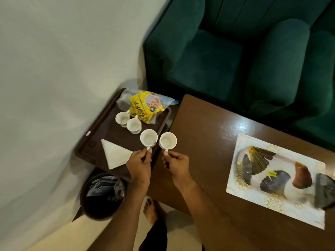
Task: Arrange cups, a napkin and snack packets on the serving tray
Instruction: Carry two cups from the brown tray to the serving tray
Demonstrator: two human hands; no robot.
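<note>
Low in the frame's centre, the left hand (140,166) pinches the handle of a white cup (148,138) over the brown serving tray (94,149); the right hand (176,163) pinches another white cup (167,140) just past the tray's edge. A folded white napkin (116,155) lies on the tray. Farther up sit two empty cups (128,122), then a yellow packet (145,107) reading "ZOFF" and "SOYA CHUNKS".

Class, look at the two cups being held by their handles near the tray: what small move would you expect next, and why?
Probably lowering both cups onto the tray. The left hand holds one cup over the tray's near edge, the right hand another cup just beside it, with bare tray next to the two cups already set down.
</note>
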